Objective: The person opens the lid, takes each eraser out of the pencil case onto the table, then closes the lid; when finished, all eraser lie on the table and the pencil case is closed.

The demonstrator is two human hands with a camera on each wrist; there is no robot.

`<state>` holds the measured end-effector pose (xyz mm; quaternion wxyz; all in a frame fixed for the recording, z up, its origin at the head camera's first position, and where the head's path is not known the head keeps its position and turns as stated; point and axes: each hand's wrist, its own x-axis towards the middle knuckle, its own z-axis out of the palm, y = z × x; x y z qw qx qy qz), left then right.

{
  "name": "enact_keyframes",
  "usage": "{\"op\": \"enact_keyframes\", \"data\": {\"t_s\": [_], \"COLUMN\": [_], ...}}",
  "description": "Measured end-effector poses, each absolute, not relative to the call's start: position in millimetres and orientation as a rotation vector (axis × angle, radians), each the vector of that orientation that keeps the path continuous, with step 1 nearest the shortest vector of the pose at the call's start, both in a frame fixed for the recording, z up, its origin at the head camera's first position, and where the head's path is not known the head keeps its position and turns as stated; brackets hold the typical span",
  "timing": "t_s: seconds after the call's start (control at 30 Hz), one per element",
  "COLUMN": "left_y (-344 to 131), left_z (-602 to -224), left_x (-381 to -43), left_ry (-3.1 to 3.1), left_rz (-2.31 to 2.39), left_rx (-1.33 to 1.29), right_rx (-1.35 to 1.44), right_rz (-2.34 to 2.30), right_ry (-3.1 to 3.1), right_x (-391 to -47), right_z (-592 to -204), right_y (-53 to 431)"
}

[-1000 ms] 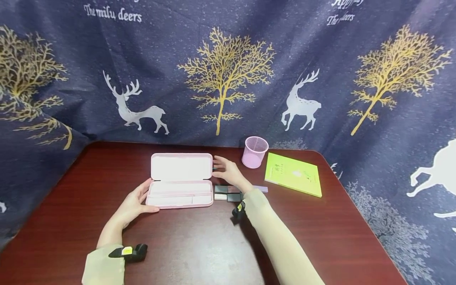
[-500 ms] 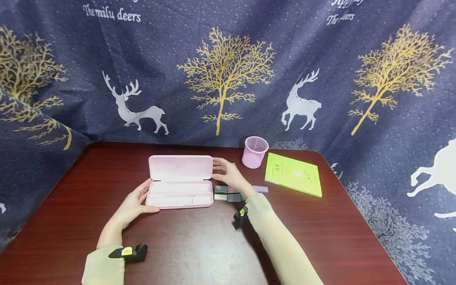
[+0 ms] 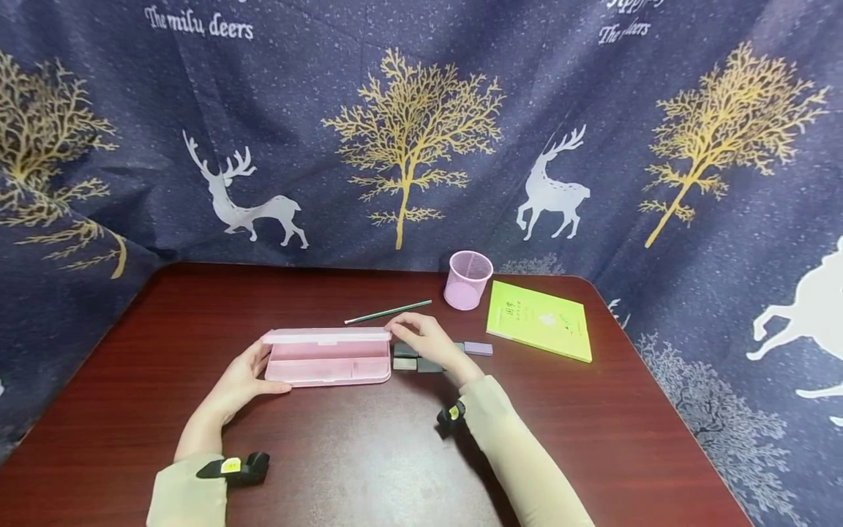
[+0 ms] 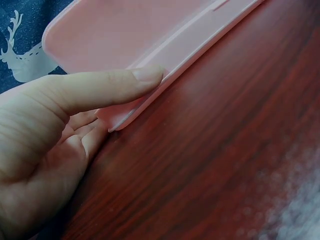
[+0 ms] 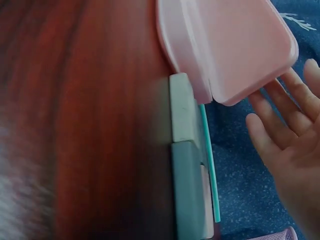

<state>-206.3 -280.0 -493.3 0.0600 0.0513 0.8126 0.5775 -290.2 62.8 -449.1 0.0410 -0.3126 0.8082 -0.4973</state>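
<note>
A pink pencil case [image 3: 309, 372] lies on the table with its lid [image 3: 329, 336] tilted partway down over a divided inside. My left hand [image 3: 240, 377] holds the case's left end. In the left wrist view its thumb lies along the front rim, and the other fingers are at the end of the case, partly hidden. My right hand [image 3: 428, 340] is at the lid's right corner. The right wrist view shows its fingers [image 5: 280, 105] reaching behind the lid, the thumb standing apart.
Several small rectangular blocks [image 3: 477, 348], dark, pale and purple, lie right of the case. Behind it lies a green pencil [image 3: 388, 312]. A pink mesh pen holder [image 3: 467, 280] and a yellow-green book [image 3: 540, 320] stand and lie at the back right, before a patterned cloth [image 3: 263, 110].
The lid has swung from upright to leaning forward and down over the case, with the right hand following it. The green pencil behind is now in plain sight. The left hand has stayed put.
</note>
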Motion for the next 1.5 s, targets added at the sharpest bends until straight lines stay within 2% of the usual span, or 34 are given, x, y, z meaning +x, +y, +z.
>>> {"op": "enact_keyframes", "data": {"t_s": [0.17, 0.6, 1.5], "left_y": [-280, -280, -277], "left_z": [-492, -488, -484], "left_x": [-205, -205, -207], "left_ry": [2.466, 2.512, 2.428], "left_rz": [1.740, 1.650, 1.776], "left_rx": [0.134, 0.084, 0.037], "right_rx": [-1.046, -1.027, -1.028], "right_rz": [-1.482, -1.055, -0.837], "right_ry": [2.428, 2.525, 2.697], "right_x": [-288, -283, -271], "right_z": [-454, -453, -454], "right_y": [60, 59, 49]}}
